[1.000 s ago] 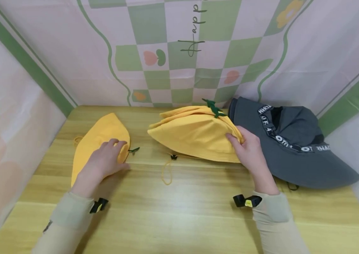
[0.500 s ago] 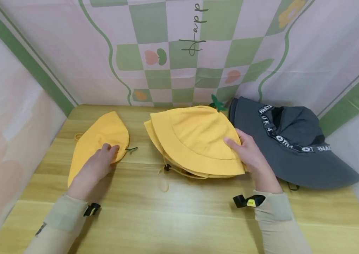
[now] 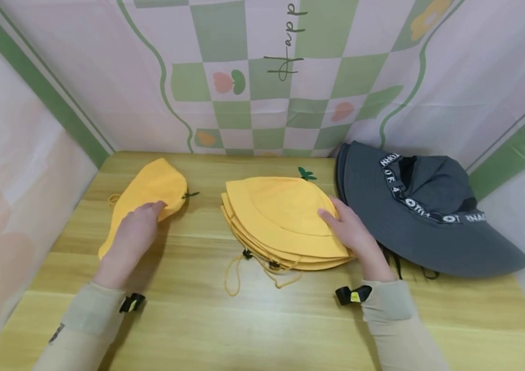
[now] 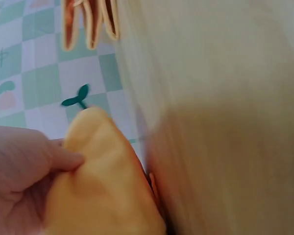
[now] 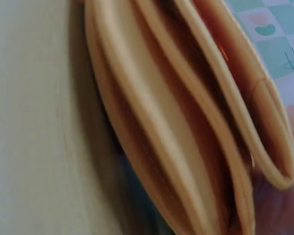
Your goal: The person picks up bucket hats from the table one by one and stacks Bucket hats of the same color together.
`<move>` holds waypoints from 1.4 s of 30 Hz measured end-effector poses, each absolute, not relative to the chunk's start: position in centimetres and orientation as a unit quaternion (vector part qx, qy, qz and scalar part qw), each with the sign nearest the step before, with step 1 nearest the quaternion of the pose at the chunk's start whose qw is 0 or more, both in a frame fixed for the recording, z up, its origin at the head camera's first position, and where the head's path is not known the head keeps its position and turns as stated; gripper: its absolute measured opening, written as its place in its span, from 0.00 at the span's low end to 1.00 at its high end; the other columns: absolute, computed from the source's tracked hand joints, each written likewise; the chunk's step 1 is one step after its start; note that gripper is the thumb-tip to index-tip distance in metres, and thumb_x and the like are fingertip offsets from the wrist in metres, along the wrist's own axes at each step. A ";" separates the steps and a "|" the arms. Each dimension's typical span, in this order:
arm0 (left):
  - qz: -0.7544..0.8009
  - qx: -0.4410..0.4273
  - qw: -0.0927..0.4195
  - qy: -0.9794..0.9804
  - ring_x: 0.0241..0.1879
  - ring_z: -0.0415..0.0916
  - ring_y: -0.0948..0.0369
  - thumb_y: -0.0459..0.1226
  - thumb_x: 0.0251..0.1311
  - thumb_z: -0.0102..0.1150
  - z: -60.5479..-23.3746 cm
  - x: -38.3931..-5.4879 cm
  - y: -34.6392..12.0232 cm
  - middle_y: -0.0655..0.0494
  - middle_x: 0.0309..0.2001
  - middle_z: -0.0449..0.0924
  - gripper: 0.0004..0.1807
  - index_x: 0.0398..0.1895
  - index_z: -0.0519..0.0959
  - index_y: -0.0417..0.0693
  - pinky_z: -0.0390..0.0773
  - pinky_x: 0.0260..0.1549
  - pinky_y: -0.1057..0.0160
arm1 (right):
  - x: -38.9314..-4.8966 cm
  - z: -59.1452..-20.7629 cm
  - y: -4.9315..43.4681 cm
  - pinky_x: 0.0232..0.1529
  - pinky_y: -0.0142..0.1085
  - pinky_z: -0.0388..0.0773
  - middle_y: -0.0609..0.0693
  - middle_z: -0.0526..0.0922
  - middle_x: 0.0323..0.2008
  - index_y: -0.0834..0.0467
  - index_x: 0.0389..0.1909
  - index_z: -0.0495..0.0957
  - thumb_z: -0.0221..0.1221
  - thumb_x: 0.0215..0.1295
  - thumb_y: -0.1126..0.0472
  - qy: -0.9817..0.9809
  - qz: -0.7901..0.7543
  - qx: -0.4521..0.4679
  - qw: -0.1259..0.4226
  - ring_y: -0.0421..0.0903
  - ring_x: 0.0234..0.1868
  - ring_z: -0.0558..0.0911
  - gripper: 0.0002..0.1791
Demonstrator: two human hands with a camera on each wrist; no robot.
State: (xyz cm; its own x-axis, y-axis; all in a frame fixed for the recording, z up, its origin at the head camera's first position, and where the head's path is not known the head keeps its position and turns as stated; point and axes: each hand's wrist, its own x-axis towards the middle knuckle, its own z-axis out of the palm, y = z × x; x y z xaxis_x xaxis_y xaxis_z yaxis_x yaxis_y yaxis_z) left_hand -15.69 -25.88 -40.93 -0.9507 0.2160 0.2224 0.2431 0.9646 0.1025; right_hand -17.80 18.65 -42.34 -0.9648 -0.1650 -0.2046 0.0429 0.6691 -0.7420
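On the left side of the table, my left hand (image 3: 133,234) pinches a folded yellow bucket hat (image 3: 155,178) near its crown. In the left wrist view the thumb presses on the yellow cloth (image 4: 100,171), below a green sprout (image 4: 78,98) on the hat's top. Centre right, my right hand (image 3: 352,226) grips the right end of several stacked, folded yellow bucket hats (image 3: 276,206), thumb on top. A green sprout (image 3: 307,173) stands out behind this stack, and cords with black toggles hang at its front. Layered brims (image 5: 186,98) fill the right wrist view.
Dark grey wide-brimmed hats (image 3: 434,247) lie stacked at the right, a lettered band on the upper one, close beside my right hand. A wooden table (image 3: 262,330) carries everything. Behind it hangs a checked green and white cloth (image 3: 267,77).
My left hand has gone from loose fingers over the left hat to pinching it, and that hat's crown has lifted slightly. My right hand has brought the yellow stack lower and nearer, its top now facing me.
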 end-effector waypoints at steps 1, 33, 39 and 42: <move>-0.068 -0.106 0.130 -0.984 0.31 0.81 0.36 0.22 0.62 0.48 -40.8 -15.8 -25.9 0.34 0.34 0.82 0.14 0.48 0.77 0.36 0.80 0.25 0.40 | -17.8 -42.3 18.6 0.75 0.62 0.52 0.69 0.51 0.77 0.64 0.79 0.44 0.47 0.78 0.46 0.909 -0.396 -0.040 0.124 0.67 0.77 0.52 0.40; -0.170 -0.023 0.491 -0.854 0.42 0.67 0.36 0.31 0.70 0.44 -36.1 -17.6 -24.0 0.33 0.36 0.76 0.11 0.39 0.77 0.32 0.53 0.53 0.35 | -16.7 -42.7 17.9 0.57 0.60 0.70 0.68 0.70 0.60 0.64 0.63 0.64 0.58 0.72 0.52 0.966 -0.231 -0.095 0.066 0.67 0.59 0.71 0.27; -0.220 -0.013 0.558 -0.800 0.40 0.65 0.36 0.38 0.67 0.39 -34.3 -18.4 -24.1 0.32 0.32 0.72 0.19 0.35 0.75 0.30 0.50 0.56 0.50 | -16.7 -42.5 18.4 0.69 0.63 0.63 0.70 0.63 0.70 0.67 0.73 0.57 0.64 0.67 0.49 0.960 -0.232 -0.130 0.091 0.69 0.70 0.63 0.43; -0.241 -0.010 0.578 -0.779 0.39 0.64 0.35 0.39 0.65 0.37 -33.1 -18.6 -24.0 0.32 0.31 0.71 0.21 0.33 0.75 0.29 0.48 0.56 0.57 | -16.7 -42.5 18.5 0.71 0.63 0.60 0.70 0.60 0.72 0.66 0.76 0.53 0.63 0.67 0.50 0.957 -0.228 -0.150 0.096 0.69 0.73 0.61 0.46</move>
State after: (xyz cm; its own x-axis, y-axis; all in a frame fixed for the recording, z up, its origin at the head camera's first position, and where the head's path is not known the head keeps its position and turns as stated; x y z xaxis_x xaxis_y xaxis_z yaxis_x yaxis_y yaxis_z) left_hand -18.55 -24.02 -33.06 -0.3312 -0.2630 0.9062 0.2950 0.8834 0.3642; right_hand -16.75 18.54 -42.47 -0.9364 -0.3314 -0.1158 -0.2433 0.8506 -0.4662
